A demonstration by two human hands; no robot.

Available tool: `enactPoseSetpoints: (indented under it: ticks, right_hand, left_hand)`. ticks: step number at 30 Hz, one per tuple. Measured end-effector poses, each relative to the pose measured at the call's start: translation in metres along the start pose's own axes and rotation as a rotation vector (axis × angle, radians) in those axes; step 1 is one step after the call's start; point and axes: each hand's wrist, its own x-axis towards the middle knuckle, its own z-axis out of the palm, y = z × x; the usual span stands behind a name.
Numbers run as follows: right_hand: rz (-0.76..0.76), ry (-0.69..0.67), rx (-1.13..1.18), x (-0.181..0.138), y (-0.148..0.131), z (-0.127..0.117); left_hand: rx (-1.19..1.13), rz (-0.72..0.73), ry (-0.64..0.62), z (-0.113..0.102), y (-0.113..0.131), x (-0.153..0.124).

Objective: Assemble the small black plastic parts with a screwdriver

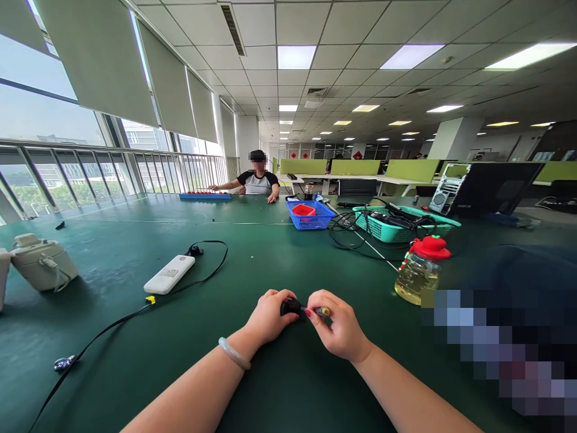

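My left hand, with a pale bangle on its wrist, is closed around a small black object just above the green tabletop. I cannot make out what kind of object it is. In my right hand, thumb and fingers pinch a slim screwdriver with a yellowish handle end. The shaft points left and its tip meets or almost meets the black object; contact is partly hidden by my fingers.
To the left lie a white power bank, a black strap and a cream bottle. A red-lidded drink bottle, a blue basket and a teal basket of cables stand right. Across the table sits a person.
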Motion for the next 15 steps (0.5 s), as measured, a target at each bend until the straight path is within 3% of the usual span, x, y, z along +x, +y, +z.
enactPoseSetpoints:
  ticks: [5,11,15]
  right_hand:
    - [0.114,0.084,0.09,0.0,0.008,0.0]
    - [0.514,0.257,0.478,-0.004,0.035,0.005]
    - [0.67,0.399,0.682,-0.003,0.047,0.006]
  left_hand:
    - [0.0,-0.009,-0.002,0.0,0.0,0.0]
    - [0.004,-0.053,-0.015,-0.004,0.004,-0.001]
    - [-0.009,-0.061,-0.012,-0.004,0.004,-0.001]
